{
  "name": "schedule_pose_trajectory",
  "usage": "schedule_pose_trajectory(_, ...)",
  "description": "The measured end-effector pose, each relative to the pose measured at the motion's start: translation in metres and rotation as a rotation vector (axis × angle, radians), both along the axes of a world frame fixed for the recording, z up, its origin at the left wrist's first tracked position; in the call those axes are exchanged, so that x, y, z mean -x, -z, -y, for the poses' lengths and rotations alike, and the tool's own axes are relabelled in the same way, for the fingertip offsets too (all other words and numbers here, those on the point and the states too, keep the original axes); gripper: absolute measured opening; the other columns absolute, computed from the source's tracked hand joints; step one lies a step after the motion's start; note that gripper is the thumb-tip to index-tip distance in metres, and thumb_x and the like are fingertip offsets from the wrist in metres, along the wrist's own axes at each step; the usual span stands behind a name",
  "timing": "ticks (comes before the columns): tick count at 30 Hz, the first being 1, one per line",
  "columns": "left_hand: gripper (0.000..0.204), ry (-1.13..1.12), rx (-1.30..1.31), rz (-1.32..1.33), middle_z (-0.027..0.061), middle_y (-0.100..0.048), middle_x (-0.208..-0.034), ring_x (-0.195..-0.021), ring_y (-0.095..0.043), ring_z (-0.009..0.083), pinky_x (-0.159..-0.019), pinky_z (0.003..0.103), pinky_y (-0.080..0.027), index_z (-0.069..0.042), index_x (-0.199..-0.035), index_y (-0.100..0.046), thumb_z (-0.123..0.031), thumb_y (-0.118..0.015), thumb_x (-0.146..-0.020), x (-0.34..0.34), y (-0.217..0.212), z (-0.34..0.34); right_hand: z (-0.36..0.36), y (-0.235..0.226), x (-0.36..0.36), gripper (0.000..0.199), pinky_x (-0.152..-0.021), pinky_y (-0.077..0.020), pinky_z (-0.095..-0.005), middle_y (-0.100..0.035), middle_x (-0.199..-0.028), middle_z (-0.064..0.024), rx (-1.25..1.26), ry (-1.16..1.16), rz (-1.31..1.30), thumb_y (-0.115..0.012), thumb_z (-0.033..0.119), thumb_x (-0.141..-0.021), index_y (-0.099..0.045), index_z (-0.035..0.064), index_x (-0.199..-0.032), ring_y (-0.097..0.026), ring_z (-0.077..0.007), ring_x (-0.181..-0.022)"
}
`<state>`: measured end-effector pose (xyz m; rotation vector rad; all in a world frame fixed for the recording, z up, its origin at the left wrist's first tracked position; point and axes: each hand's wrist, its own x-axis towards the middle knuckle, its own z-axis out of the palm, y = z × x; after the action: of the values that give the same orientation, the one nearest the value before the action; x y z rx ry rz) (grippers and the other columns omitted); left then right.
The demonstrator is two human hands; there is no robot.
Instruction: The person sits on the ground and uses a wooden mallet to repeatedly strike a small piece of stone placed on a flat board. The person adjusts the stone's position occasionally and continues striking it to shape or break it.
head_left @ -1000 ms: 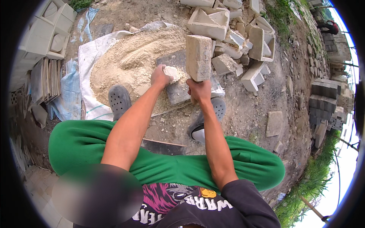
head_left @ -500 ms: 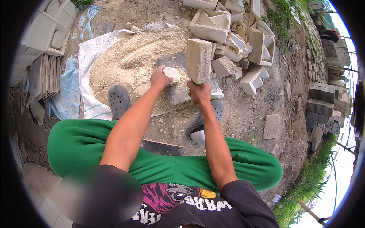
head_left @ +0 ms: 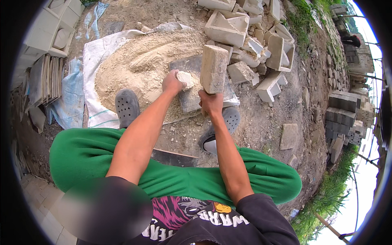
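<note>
- Bright green trousers (head_left: pixel 94 155) cover both legs.
- Dark short-sleeved T-shirt (head_left: pixel 253 216) bears a pink, white and yellow graphic print on the chest.
- Grey perforated clogs (head_left: pixel 126 107) on both feet.
- Forearms are bare.

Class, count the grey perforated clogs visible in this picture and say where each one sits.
2. One clog sits at the sand pile's edge, left of the left forearm; the other clog sits right of the right forearm.

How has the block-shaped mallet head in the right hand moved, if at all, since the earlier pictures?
Cannot tell: the mallet head stands just right of the pale stone on the dark slab, as before.
</note>
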<state>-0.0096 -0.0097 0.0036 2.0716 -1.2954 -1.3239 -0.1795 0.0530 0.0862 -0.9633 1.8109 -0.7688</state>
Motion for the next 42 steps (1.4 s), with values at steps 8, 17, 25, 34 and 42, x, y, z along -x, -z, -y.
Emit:
schedule_pose_trajectory(8, 0.073, 0.014, -0.093, -0.003, 0.0118, -0.069, -0.118, -0.110, -0.066, 0.0279, -0.094, 0.036, -0.051, -0.010, -0.130, -0.058, -0.017, -0.090, -0.065, 0.002, -0.012, 0.005, -0.007, 0.013, 0.017, 0.021, -0.047, -0.0492, -0.0330, -0.061, -0.059, -0.0055, -0.174, -0.134, -0.132, -0.070, 0.017, -0.079, -0.064, -0.0027, -0.076, -0.063, -0.0184, -0.048)
schedule_pose_trajectory(17, 0.072, 0.025, -0.038, 0.014, 0.0121, -0.070, -0.119, -0.110, -0.066, 0.0268, -0.093, 0.036, -0.051, -0.008, -0.130, -0.058, -0.018, -0.089, -0.065, 0.003, -0.013, 0.005, -0.014, 0.012, -0.005, 0.021, -0.046, -0.0489, -0.0334, -0.062, -0.060, -0.0066, -0.113, -0.054, 0.013, -0.069, 0.015, -0.078, -0.063, -0.0044, -0.078, -0.061, -0.0173, -0.048)
schedule_pose_trajectory(25, 0.071, 0.020, -0.024, -0.018, 0.0109, -0.071, -0.113, -0.103, -0.068, 0.0260, -0.090, 0.036, -0.052, -0.007, -0.129, -0.059, -0.016, -0.089, -0.065, -0.004, -0.013, 0.002, 0.007, -0.017, 0.002, 0.025, -0.050, -0.0500, -0.0354, -0.064, -0.063, -0.0102, -0.149, -0.072, -0.013, -0.069, 0.023, -0.078, -0.064, -0.0019, -0.076, -0.063, -0.0171, -0.049)
schedule_pose_trajectory(34, 0.073, 0.021, -0.037, -0.019, 0.0100, -0.072, -0.110, -0.100, -0.069, 0.0247, -0.088, 0.035, -0.052, -0.007, -0.129, -0.059, -0.015, -0.090, -0.064, -0.001, -0.016, 0.005, -0.021, 0.037, 0.005, 0.027, -0.056, -0.0518, -0.0367, -0.066, -0.067, -0.0127, -0.233, -0.133, -0.097, -0.070, 0.023, -0.076, -0.067, -0.0030, -0.082, -0.066, -0.0208, -0.054)
schedule_pose_trajectory(42, 0.075, 0.013, 0.026, -0.060, 0.0096, -0.072, -0.103, -0.095, -0.069, 0.0238, -0.087, 0.034, -0.052, -0.008, -0.131, -0.060, -0.016, -0.090, -0.063, -0.006, 0.005, 0.002, -0.002, 0.000, -0.005, 0.020, -0.046, -0.0479, -0.0333, -0.060, -0.055, -0.0046, 0.067, 0.065, 0.046, -0.067, 0.017, -0.079, -0.063, -0.0019, -0.072, -0.060, -0.0156, -0.046)
